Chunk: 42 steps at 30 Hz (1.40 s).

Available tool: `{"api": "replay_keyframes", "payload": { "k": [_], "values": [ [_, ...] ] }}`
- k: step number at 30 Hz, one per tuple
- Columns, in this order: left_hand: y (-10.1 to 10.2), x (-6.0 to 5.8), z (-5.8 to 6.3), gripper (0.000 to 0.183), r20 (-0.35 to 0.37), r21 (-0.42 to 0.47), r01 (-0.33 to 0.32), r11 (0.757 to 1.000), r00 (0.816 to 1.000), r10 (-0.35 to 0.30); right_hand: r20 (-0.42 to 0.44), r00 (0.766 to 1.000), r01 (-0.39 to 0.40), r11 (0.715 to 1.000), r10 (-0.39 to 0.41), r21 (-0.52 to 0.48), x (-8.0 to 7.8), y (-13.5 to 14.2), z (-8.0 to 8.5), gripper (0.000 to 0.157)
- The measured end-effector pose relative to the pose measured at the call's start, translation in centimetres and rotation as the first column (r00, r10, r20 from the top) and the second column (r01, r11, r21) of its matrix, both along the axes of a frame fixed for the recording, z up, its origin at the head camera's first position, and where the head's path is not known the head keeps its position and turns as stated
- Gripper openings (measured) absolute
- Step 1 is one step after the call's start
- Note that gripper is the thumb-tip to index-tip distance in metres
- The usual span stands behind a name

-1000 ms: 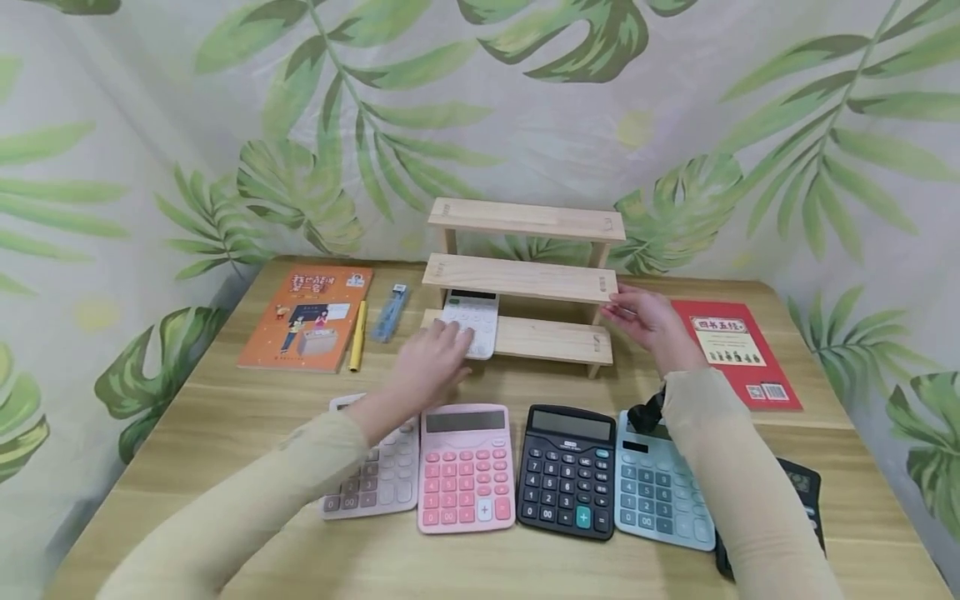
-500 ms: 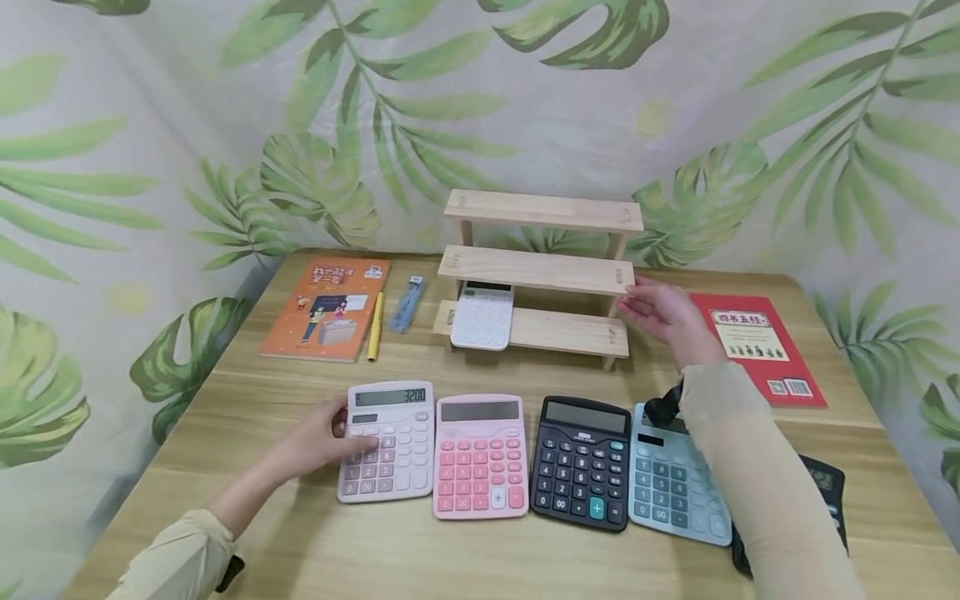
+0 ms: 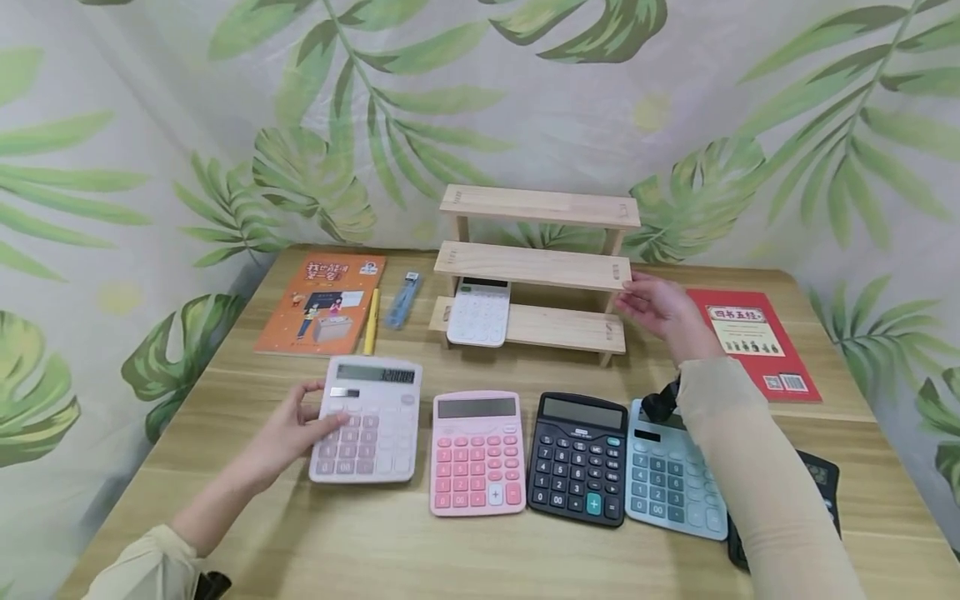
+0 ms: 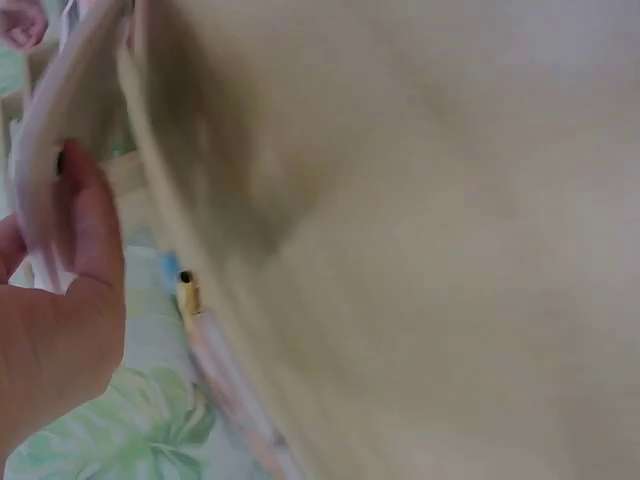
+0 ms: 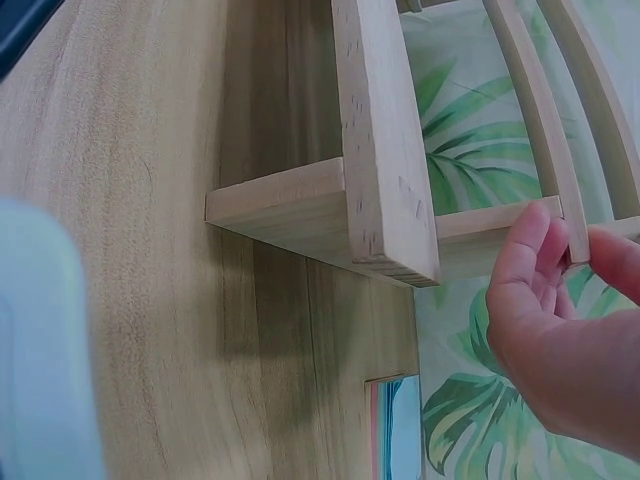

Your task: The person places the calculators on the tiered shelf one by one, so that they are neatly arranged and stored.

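Observation:
My left hand [image 3: 303, 421] grips the left edge of a pale pink calculator [image 3: 375, 417], thumb on its keys, and holds it tilted just off the table at the left end of a row. The left wrist view is blurred; it shows my thumb [image 4: 85, 220] on the calculator's rim [image 4: 45, 150]. My right hand [image 3: 648, 302] holds the right end of the middle shelf of a wooden three-step rack [image 3: 536, 267]. In the right wrist view my fingers [image 5: 530, 255] and thumb pinch that shelf end [image 5: 560, 215]. A white calculator [image 3: 478, 312] lies on the bottom shelf.
A pink calculator [image 3: 476, 450], a black one [image 3: 576, 458] and a blue-grey one [image 3: 671, 483] lie in a row. Another black calculator [image 3: 819, 482] is half hidden by my right arm. An orange book [image 3: 322, 304], yellow pen [image 3: 371, 321] and blue pack [image 3: 401, 300] lie back left, a red book [image 3: 750, 342] back right.
My left hand drew back from the white calculator on the bottom shelf, took hold of the pale pink calculator and raised it to the left. My right hand stayed at the rack.

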State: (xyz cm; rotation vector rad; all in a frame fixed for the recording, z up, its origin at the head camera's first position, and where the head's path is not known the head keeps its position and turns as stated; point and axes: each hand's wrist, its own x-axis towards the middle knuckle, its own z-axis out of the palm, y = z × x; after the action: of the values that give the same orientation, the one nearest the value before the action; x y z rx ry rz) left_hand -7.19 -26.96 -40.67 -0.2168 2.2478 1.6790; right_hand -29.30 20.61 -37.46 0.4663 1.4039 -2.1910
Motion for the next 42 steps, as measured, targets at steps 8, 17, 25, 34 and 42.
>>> {"api": "replay_keyframes", "payload": {
  "k": [8,17,25,34,42],
  "values": [
    [8.3,-4.6,4.2,0.061,0.239,0.451,-0.044,0.891,0.968,-0.073,0.005,1.000,0.005,1.000,-0.005,0.016,0.0,0.2,-0.3,0.061],
    [19.3,-10.3,3.1,0.047,0.214,0.368,0.013,0.930,0.972,-0.098,-0.030,0.999,0.014,0.999,-0.012,0.047,-0.2,-0.6,-0.3,0.061],
    [23.2,-13.9,1.5,0.038,0.107,0.249,-0.016,0.968,0.994,-0.011,-0.037,0.999,0.040,0.997,-0.037,0.068,-0.5,-0.1,-0.2,0.060],
    [24.2,-14.7,1.3,0.061,0.067,0.142,-0.026,0.990,0.998,0.017,-0.046,0.999,0.029,0.998,-0.026,0.047,-0.6,0.0,-0.1,0.059],
    [24.9,-13.2,0.9,0.080,-0.140,-0.198,-0.011,0.980,0.990,-0.017,-0.035,0.999,0.039,0.998,-0.038,0.049,-0.6,0.1,0.0,0.061]
  ]
}}
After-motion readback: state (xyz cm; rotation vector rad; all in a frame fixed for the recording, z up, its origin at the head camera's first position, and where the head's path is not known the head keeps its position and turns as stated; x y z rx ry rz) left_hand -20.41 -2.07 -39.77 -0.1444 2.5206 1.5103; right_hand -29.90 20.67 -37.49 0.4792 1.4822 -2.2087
